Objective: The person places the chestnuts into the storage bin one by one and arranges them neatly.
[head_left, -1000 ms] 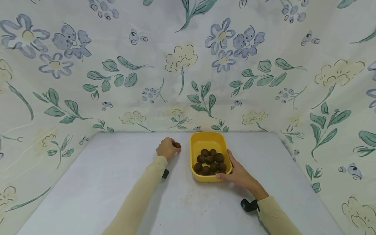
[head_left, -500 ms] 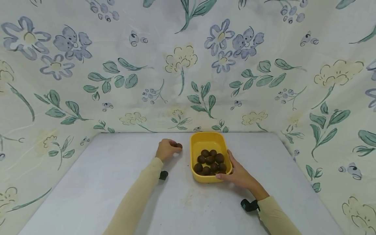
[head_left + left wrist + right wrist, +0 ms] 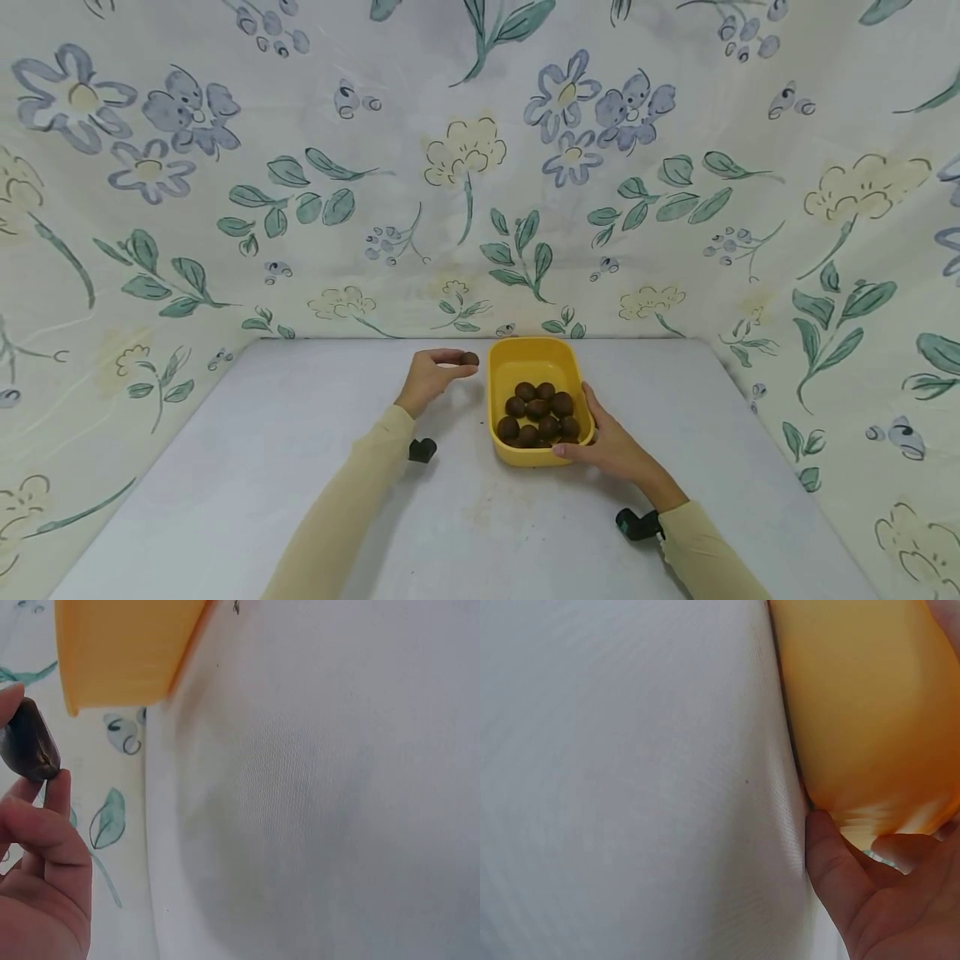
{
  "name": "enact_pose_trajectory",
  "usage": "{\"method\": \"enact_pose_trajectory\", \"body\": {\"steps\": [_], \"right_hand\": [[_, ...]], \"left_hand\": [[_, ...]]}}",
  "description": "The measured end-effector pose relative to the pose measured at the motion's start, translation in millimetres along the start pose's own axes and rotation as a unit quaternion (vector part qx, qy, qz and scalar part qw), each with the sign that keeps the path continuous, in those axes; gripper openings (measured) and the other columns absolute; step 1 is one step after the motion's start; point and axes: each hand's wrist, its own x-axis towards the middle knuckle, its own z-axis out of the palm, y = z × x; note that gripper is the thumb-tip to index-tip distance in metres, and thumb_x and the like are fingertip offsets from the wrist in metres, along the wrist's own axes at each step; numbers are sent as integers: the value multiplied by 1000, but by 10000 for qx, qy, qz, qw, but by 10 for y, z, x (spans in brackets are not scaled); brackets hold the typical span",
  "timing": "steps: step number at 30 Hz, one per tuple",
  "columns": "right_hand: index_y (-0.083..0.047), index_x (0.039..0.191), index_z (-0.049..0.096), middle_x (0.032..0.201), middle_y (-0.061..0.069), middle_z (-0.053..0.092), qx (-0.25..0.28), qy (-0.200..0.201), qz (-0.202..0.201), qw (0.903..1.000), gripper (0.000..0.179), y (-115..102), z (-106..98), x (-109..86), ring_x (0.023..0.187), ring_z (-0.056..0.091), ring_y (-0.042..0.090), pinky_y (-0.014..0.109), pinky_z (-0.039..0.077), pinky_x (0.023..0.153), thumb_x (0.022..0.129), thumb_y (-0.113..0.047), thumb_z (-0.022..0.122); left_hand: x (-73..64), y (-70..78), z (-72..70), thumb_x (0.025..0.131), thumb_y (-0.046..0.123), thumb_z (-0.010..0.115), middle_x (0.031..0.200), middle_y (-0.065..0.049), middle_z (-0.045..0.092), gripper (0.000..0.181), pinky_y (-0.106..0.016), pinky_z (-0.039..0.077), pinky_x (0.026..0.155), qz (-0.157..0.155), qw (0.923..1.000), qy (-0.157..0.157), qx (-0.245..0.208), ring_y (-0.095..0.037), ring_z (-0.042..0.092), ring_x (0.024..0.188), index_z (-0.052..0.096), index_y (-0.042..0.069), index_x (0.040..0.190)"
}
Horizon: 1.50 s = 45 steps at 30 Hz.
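Note:
My left hand [image 3: 429, 379] pinches a dark brown chestnut [image 3: 470, 359] between thumb and fingertips, just left of a yellow plastic box [image 3: 528, 457]. Up close in the left wrist view, the chestnut [image 3: 30, 742] looks glossy, with a lighter seam at one end. Several more brown chestnuts [image 3: 537, 409] lie inside the box, mostly in its near half. At the box's near right corner, my right hand [image 3: 613, 442] grips the wall, thumb at the front and fingers along the right side. The right wrist view shows those fingers [image 3: 836, 866] against the yellow wall.
A white tabletop [image 3: 300, 425] lies under both arms. Behind it and at both sides hangs a cloth with a flower print [image 3: 405, 192]. Small dark specks show on the table in front of the box. Each wrist carries a black camera mount [image 3: 636, 525].
Holding the chestnut, my left hand has risen slightly and shifted right, closer to the box's left rim. My right hand and the box have stayed in place.

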Motion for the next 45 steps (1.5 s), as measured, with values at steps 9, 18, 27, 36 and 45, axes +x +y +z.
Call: {"method": "enact_pose_trajectory", "body": {"steps": [9,18,27,36,45], "right_hand": [[-23,168,-1,175,10,15,14,-17,-37,10000,127,-7,-9,-5,159,24,40,63,28,122,79,-52,85],[-20,168,-1,175,11,15,-51,65,82,9999,128,-38,-3,-23,159,23,40,64,27,123,79,-53,85],[-15,167,-1,175,14,14,-249,175,287,9991,130,-106,41,-55,158,23,43,65,30,121,78,-57,84],[-17,168,-1,175,13,15,-268,158,282,9991,130,-84,37,-25,158,24,42,65,30,121,77,-59,84],[-16,167,-1,175,13,15,-239,140,142,9995,129,-67,36,-17,158,25,41,63,31,121,79,-57,83]], "left_hand": [[-42,74,76,83,32,88,135,-11,70,54,-53,40,120,181,9997,-85,-160,-33,54,139,70,11,129],[-106,153,142,83,32,88,133,-11,71,51,-54,43,116,276,9994,-156,-141,-36,56,136,71,11,126],[-118,194,244,83,30,88,129,-11,72,47,-51,46,114,762,9965,-229,270,-37,58,133,73,9,123],[-115,273,342,83,30,88,136,-13,68,47,-52,48,112,923,9921,-376,761,-37,56,135,74,7,122],[-84,261,416,84,29,87,134,-12,70,44,-53,42,118,1204,9776,-484,1656,-34,56,137,76,7,120]]}}
